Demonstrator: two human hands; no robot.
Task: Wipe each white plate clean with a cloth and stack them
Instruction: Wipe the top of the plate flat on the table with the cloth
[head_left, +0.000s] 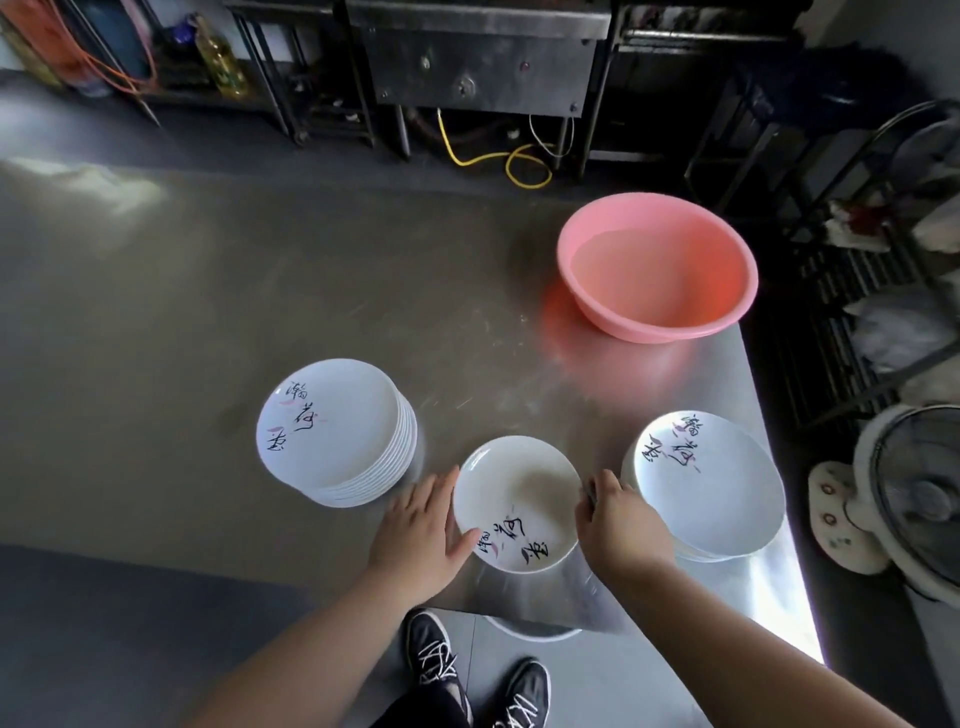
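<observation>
A single white plate (517, 499) with black writing lies on the steel table (218, 322) near its front edge. My left hand (421, 525) holds its left rim, with the thumb over the edge and the fingers along the outside. My right hand (618, 519) grips the right rim with curled fingers; a small dark bit shows at the fingertips, and I cannot tell what it is. No cloth shows plainly. A tall stack of white plates (332, 431) stands to the left. A lower stack of plates (706, 483) stands to the right, close to my right hand.
A pink basin (657, 267) holding water sits at the back right of the table. The table's right edge runs just past the right stack, with a fan (914, 499) on the floor beyond. Steel kitchen equipment (478, 57) lines the back.
</observation>
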